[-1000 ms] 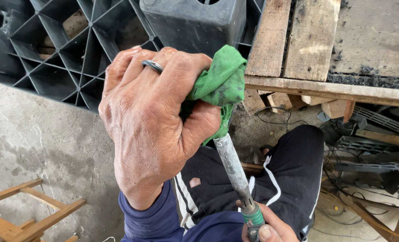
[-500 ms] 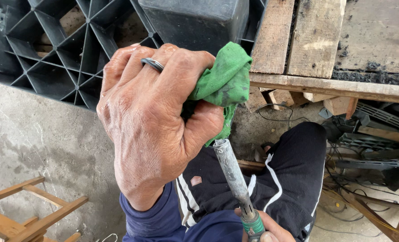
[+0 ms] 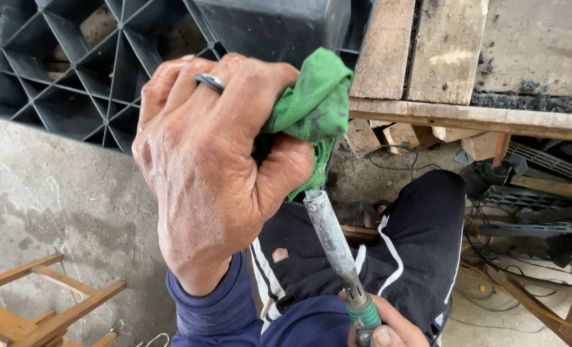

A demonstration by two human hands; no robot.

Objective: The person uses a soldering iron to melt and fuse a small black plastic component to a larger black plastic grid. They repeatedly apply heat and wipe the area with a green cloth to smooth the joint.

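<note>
My left hand [image 3: 212,160] fills the middle of the view, fingers closed around a green cloth [image 3: 315,106] that wraps the upper end of a grey metal rod [image 3: 331,241]. A ring sits on one finger. The rod slants down to the right into a green collar [image 3: 363,315] at the bottom edge. My right hand [image 3: 389,328] grips the tool there, only a thumb and fingertips showing. Below lie my dark trousers with white stripes [image 3: 421,244].
A black plastic pallet [image 3: 73,71] with triangular cells lies at the upper left on a concrete floor [image 3: 48,199]. Wooden planks [image 3: 427,58] cross the upper right. Tangled cables and scrap [image 3: 530,212] sit at right. A wooden frame [image 3: 35,302] is at lower left.
My left hand with the cloth has slid up the rod, baring more grey metal. The right hand stays low on the green collar.
</note>
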